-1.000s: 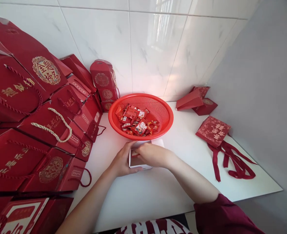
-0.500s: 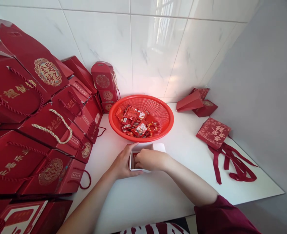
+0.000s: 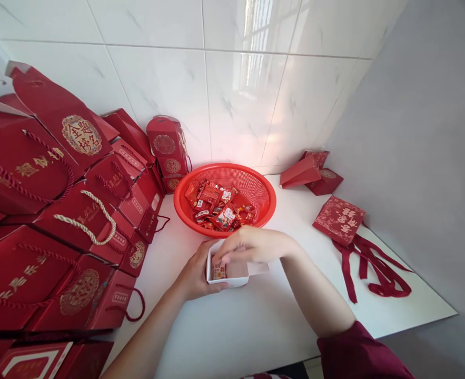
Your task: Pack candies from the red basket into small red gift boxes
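My left hand is wrapped around the left side of a small white open box and holds it on the white table. Inside the box, at its left end, lies a red patterned packet. Just above the box's opening is my right hand, with fingers apart and slightly blurred; nothing shows in it. A flap of the box sticks out to the right beneath the right wrist. Right behind the box stands a red plastic basket holding several red-wrapped sweets.
Stacked red gift boxes with rope handles fill the left side. Three small red boxes are piled by the tiled wall. On the right are folded red cartons, a red patterned box and dark red ribbons.
My right hand has lifted out of the white box and moved up, its fingers loosening. The red packet in the box now shows more. The camera view has tilted up slightly.
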A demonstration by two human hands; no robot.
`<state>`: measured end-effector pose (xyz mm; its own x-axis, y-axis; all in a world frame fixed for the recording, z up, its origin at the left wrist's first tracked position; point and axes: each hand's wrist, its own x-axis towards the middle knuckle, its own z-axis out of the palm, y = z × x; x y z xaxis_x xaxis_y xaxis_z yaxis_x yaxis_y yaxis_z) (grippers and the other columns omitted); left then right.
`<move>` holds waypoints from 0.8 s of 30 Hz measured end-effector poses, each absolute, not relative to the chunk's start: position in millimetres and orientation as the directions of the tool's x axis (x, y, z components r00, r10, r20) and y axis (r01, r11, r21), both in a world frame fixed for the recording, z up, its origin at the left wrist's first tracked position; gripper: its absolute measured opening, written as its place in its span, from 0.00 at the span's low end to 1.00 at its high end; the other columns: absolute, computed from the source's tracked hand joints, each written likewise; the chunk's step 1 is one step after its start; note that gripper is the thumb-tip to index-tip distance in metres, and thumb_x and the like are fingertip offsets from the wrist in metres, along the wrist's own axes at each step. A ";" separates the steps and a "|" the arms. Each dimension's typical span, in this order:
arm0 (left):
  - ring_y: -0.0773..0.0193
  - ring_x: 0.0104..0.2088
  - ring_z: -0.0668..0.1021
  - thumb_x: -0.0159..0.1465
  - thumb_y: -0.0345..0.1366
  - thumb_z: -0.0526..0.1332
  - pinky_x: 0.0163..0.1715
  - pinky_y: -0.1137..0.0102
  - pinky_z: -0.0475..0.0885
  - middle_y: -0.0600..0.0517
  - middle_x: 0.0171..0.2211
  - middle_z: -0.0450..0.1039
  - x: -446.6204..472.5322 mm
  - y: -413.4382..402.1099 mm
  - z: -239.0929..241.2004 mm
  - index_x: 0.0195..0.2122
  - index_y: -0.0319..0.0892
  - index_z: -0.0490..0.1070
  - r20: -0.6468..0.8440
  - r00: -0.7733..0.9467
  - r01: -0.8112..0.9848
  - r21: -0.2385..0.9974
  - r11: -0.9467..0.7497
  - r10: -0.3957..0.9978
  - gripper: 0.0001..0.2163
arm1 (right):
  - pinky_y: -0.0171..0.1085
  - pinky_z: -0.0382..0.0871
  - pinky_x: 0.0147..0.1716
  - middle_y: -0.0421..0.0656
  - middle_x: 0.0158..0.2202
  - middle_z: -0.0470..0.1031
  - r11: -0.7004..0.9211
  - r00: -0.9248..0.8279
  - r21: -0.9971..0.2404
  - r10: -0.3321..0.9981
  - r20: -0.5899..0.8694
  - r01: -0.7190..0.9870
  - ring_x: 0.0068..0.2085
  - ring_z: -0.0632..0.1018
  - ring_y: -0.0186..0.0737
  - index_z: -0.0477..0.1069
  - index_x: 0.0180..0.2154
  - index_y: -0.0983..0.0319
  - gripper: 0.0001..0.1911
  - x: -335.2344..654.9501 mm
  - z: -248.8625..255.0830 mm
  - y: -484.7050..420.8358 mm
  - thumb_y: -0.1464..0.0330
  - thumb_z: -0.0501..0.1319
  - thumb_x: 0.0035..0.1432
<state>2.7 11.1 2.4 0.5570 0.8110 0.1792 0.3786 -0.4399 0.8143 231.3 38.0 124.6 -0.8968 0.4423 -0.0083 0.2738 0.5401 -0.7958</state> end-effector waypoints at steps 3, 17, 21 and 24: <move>0.45 0.60 0.69 0.50 0.47 0.74 0.57 0.54 0.69 0.43 0.63 0.59 3.0 10.5 4.2 0.65 0.48 0.50 0.206 0.551 0.380 0.801 -0.462 0.809 0.46 | 0.33 0.69 0.47 0.45 0.46 0.80 0.463 -0.762 -0.800 0.648 0.011 0.382 0.46 0.79 0.38 0.75 0.48 0.65 0.20 246.7 136.3 63.4 0.62 0.49 0.70; 0.49 0.60 0.69 0.49 0.45 0.74 0.57 0.56 0.69 0.43 0.61 0.59 2.6 8.1 5.3 0.66 0.49 0.47 0.191 0.552 0.402 0.792 -0.460 0.812 0.48 | 0.40 0.55 0.64 0.46 0.71 0.48 0.376 -0.562 -0.514 0.782 -0.270 0.771 0.68 0.59 0.49 0.46 0.70 0.63 0.36 231.6 92.2 135.8 0.74 0.51 0.63; 0.50 0.60 0.69 0.50 0.46 0.74 0.58 0.57 0.69 0.44 0.61 0.59 2.8 8.0 5.5 0.66 0.49 0.47 0.185 0.555 0.399 0.796 -0.455 0.811 0.47 | 0.37 0.58 0.63 0.45 0.67 0.61 0.414 -0.589 -0.496 0.761 -0.273 0.764 0.65 0.65 0.46 0.60 0.66 0.62 0.31 231.2 85.7 151.2 0.75 0.52 0.61; 0.50 0.60 0.69 0.50 0.46 0.74 0.57 0.56 0.69 0.43 0.62 0.58 2.5 7.6 5.9 0.66 0.49 0.47 0.184 0.562 0.394 0.797 -0.457 0.806 0.48 | 0.36 0.62 0.60 0.46 0.65 0.64 0.451 -0.621 -0.461 0.707 -0.339 0.764 0.63 0.68 0.45 0.62 0.64 0.63 0.32 225.8 78.9 159.5 0.77 0.53 0.58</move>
